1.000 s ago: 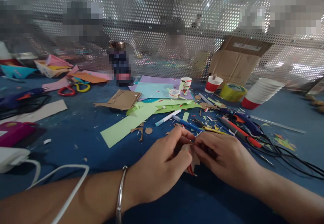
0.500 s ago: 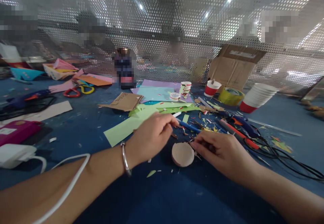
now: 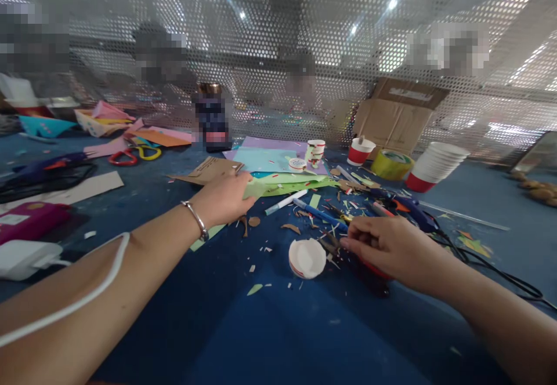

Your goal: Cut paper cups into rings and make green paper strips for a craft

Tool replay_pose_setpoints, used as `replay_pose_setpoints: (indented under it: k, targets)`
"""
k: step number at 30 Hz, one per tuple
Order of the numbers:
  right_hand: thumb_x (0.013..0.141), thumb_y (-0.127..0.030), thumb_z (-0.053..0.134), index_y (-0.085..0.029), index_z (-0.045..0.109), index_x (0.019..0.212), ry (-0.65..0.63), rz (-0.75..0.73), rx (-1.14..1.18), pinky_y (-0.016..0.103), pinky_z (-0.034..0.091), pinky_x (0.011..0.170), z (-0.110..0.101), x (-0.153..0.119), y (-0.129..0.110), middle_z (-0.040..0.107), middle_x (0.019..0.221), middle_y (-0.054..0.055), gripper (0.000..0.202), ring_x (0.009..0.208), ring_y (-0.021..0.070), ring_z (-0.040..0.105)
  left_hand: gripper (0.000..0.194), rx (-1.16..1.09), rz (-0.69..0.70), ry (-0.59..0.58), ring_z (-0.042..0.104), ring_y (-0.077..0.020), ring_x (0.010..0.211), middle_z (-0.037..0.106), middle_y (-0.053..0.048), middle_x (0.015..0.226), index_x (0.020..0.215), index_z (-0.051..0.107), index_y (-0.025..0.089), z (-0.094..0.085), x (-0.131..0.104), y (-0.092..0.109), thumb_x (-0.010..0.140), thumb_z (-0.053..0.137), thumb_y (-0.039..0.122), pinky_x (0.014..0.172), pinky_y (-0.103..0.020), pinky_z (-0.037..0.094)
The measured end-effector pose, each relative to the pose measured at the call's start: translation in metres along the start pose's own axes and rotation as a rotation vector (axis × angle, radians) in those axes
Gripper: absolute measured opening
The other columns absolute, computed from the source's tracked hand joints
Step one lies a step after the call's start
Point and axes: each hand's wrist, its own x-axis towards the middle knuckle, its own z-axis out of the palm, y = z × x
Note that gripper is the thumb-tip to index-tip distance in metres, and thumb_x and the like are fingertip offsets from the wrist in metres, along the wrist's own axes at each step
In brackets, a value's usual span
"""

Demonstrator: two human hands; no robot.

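Most of a red-handled tool is hidden by the right hand; its fingers are curled over it, but whether they are clamped on it cannot be told. A dark pointed part, hard to make out, is seen just beyond the fingertips. The middle of a pale green strip is covered by the left hand, whose thumb is held apart from the other fingers; whether the paper is pinched cannot be told. Part of the brown cardboard is also hidden there. Both forearms are cut off by the frame, and a dark object at the back is blurred into blocks.

On the table, between the hands and just beside the dark part, a shallow round cup piece is seen: whitish, ragged-rimmed, marked with red along its side.
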Motion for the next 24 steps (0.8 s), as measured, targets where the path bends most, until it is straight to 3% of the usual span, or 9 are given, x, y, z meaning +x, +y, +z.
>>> replay_pose_setpoints:
  k: [3, 9, 14, 16, 21, 24]
  targets:
    - [0.094, -0.045, 0.056, -0.022, 0.06, 0.08, -0.071, -0.002, -0.039, 0.027, 0.036, 0.053, -0.003, -0.002, -0.004, 0.066, 0.063, -0.002, 0.027, 0.057, 0.0151, 0.057, 0.06, -0.032, -0.006, 0.017, 0.065, -0.0402, 0.109, 0.066, -0.023, 0.122, 0.134, 0.054, 0.008, 0.001, 0.003, -0.001, 0.083, 0.056, 0.04, 0.088, -0.046, 0.049]
    - [0.088, -0.039, 0.065, -0.023, 0.06, 0.081, -0.033, -0.041, -0.074, 0.028, 0.032, 0.05, -0.001, -0.009, -0.005, 0.067, 0.067, -0.001, 0.018, 0.057, 0.0164, 0.058, 0.049, -0.074, -0.013, 0.091, 0.068, -0.0376, 0.091, 0.072, -0.019, 0.103, 0.118, 0.057, 0.014, 0.001, 0.005, -0.003, 0.077, 0.062, 0.04, 0.068, -0.038, 0.047]
    - [0.084, -0.035, 0.066, -0.023, 0.062, 0.078, 0.016, -0.088, -0.166, 0.028, 0.031, 0.052, 0.0, -0.012, -0.007, 0.067, 0.073, 0.0, 0.014, 0.059, 0.0159, 0.056, 0.018, -0.095, 0.037, 0.175, 0.064, -0.0314, 0.085, 0.069, -0.011, 0.086, 0.079, 0.059, 0.021, -0.008, 0.004, -0.002, 0.072, 0.067, 0.036, 0.071, -0.034, 0.042]
    - [0.083, -0.032, 0.064, -0.023, 0.062, 0.077, 0.021, -0.075, -0.207, 0.028, 0.031, 0.054, 0.0, -0.012, -0.01, 0.065, 0.073, 0.0, 0.011, 0.059, 0.0159, 0.055, 0.017, -0.111, 0.04, 0.202, 0.061, -0.028, 0.076, 0.064, -0.008, 0.074, 0.068, 0.054, 0.023, -0.013, 0.003, 0.0, 0.076, 0.063, 0.034, 0.068, -0.033, 0.038]
    - [0.082, -0.023, 0.055, -0.021, 0.059, 0.071, 0.092, -0.058, -0.237, 0.028, 0.03, 0.054, -0.001, -0.011, -0.012, 0.063, 0.07, 0.0, 0.013, 0.056, 0.0138, 0.052, 0.019, -0.18, -0.015, 0.327, 0.054, -0.0231, 0.066, 0.057, -0.004, 0.067, 0.07, 0.05, 0.023, -0.024, 0.0, 0.008, 0.085, 0.055, 0.034, 0.061, -0.032, 0.03]
    - [0.086, -0.026, 0.054, -0.021, 0.06, 0.072, 0.121, -0.056, -0.1, 0.026, 0.031, 0.051, -0.004, -0.008, -0.007, 0.061, 0.065, -0.001, 0.015, 0.051, 0.0123, 0.05, 0.019, -0.32, -0.037, 0.371, 0.052, -0.02, 0.065, 0.059, -0.003, 0.07, 0.075, 0.054, 0.021, -0.028, -0.003, 0.014, 0.087, 0.055, 0.035, 0.061, -0.031, 0.03]
